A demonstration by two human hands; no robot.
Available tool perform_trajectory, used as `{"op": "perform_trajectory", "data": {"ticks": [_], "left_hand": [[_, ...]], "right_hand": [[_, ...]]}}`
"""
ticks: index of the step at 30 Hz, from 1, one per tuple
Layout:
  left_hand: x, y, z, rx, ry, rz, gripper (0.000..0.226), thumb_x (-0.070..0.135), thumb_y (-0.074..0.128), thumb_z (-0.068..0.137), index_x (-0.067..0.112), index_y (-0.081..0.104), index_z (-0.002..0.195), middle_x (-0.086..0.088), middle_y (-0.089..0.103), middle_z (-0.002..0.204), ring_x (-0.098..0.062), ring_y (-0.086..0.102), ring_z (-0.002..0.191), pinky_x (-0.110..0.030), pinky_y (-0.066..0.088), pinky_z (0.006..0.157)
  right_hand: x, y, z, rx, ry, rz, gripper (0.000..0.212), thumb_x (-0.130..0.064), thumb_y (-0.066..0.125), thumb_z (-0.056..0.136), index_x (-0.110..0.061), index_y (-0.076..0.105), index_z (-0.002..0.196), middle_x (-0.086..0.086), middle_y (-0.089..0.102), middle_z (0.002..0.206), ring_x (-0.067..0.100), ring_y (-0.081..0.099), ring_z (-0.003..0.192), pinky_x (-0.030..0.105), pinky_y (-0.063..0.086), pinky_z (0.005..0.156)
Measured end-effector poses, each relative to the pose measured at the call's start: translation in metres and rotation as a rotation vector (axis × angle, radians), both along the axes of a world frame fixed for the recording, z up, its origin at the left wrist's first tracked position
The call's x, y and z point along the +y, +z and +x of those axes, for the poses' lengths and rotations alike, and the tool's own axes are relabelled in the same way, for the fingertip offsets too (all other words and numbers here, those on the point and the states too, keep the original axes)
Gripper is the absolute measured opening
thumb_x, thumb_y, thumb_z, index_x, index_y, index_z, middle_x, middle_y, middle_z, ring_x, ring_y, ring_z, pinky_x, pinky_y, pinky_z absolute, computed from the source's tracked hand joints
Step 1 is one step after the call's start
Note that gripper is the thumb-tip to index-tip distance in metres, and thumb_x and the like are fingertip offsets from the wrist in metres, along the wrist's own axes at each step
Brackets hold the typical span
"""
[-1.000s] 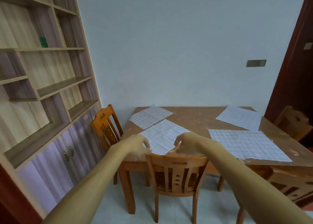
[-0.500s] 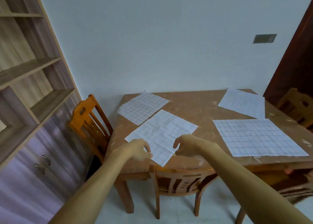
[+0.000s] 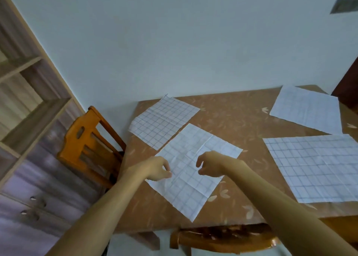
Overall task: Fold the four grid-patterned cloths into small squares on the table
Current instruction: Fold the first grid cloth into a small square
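Observation:
Several white cloths with blue grid lines lie flat on the brown table. The near-left cloth lies unfolded and creased, turned like a diamond. Both hands hover over its middle. My left hand is at its left edge with curled fingers, holding nothing. My right hand is over its centre, fingers curled apart, holding nothing. A second cloth lies behind it at the far left. A large cloth lies at the right, and another at the far right corner.
An orange wooden chair stands at the table's left side. Another chair's back is tucked under the near edge. A wooden shelf unit with cabinet doors fills the left wall. A dark door is at the far right.
The view has moved closer and tilted down over the table. Both hands have advanced from the table's near edge to over the middle of the near-left cloth.

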State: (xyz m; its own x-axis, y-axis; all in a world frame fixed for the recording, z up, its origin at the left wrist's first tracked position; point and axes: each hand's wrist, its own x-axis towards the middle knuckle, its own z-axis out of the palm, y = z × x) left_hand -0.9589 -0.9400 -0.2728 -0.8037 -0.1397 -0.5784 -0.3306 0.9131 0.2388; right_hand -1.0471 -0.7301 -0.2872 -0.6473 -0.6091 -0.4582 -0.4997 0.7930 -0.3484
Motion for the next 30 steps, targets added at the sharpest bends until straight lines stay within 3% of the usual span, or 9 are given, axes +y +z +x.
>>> {"op": "perform_trajectory", "data": {"ticks": [3,5,7,9,18,23,30], "left_hand": [[-0.006,-0.013,-0.024,-0.005,-0.018,0.019,0.034,0.042,0.055,0.099,0.025,0.060,0.128,0.003,0.057,0.130,-0.012,0.056,0.096,-0.021,0.046,0.061],[-0.010,-0.027,-0.034,-0.018,-0.024,0.015,0.035,0.040,0.053,0.101,0.023,0.058,0.131,0.003,0.057,0.130,-0.012,0.053,0.093,-0.020,0.041,0.056],[-0.016,-0.049,-0.042,-0.008,-0.009,0.021,0.036,0.041,0.054,0.099,0.023,0.059,0.131,0.000,0.060,0.130,-0.015,0.060,0.097,-0.030,0.054,0.072],[-0.020,-0.072,-0.046,-0.025,0.002,0.023,0.035,0.038,0.057,0.098,0.024,0.060,0.129,-0.003,0.063,0.127,-0.018,0.064,0.102,-0.038,0.056,0.088],[-0.026,-0.163,-0.047,0.036,-0.232,-0.028,0.038,0.022,0.065,0.094,0.021,0.058,0.131,-0.003,0.055,0.135,-0.024,0.052,0.126,-0.040,0.046,0.101],[-0.031,-0.203,-0.037,0.118,-0.436,-0.107,0.074,0.014,0.071,0.089,0.020,0.033,0.152,-0.009,0.016,0.166,-0.028,0.015,0.152,-0.041,0.021,0.120],[-0.050,-0.235,-0.026,0.235,-0.441,0.014,0.069,0.013,0.074,0.086,0.024,0.042,0.146,-0.003,0.023,0.163,-0.023,0.021,0.150,-0.036,0.033,0.116]], "right_hand": [[-0.011,-0.020,-0.025,-0.032,0.004,-0.009,0.038,-0.027,0.056,0.100,-0.019,0.056,0.137,0.007,0.055,0.140,0.026,0.054,0.125,0.036,0.045,0.103],[-0.017,-0.040,-0.033,-0.066,-0.007,-0.020,0.037,-0.024,0.056,0.099,-0.020,0.055,0.136,0.007,0.056,0.137,0.026,0.057,0.120,0.035,0.048,0.102],[-0.023,-0.061,-0.036,-0.102,-0.009,-0.021,0.037,-0.022,0.056,0.098,-0.020,0.055,0.135,0.007,0.057,0.134,0.025,0.059,0.116,0.035,0.050,0.100],[-0.029,-0.082,-0.036,-0.136,0.003,-0.015,0.038,-0.020,0.057,0.098,-0.020,0.055,0.136,0.006,0.058,0.132,0.024,0.058,0.116,0.034,0.050,0.098],[-0.047,-0.160,-0.007,-0.216,-0.029,0.021,0.044,-0.029,0.067,0.093,-0.020,0.054,0.134,0.005,0.057,0.133,0.025,0.055,0.121,0.039,0.047,0.100],[-0.048,-0.195,0.019,-0.192,-0.021,0.067,0.065,-0.036,0.077,0.084,-0.019,0.050,0.140,0.005,0.049,0.137,0.026,0.047,0.124,0.039,0.045,0.100],[-0.042,-0.224,0.048,-0.017,-0.054,0.026,0.051,-0.024,0.074,0.084,-0.018,0.052,0.130,0.004,0.042,0.132,0.025,0.041,0.120,0.035,0.042,0.094]]}}
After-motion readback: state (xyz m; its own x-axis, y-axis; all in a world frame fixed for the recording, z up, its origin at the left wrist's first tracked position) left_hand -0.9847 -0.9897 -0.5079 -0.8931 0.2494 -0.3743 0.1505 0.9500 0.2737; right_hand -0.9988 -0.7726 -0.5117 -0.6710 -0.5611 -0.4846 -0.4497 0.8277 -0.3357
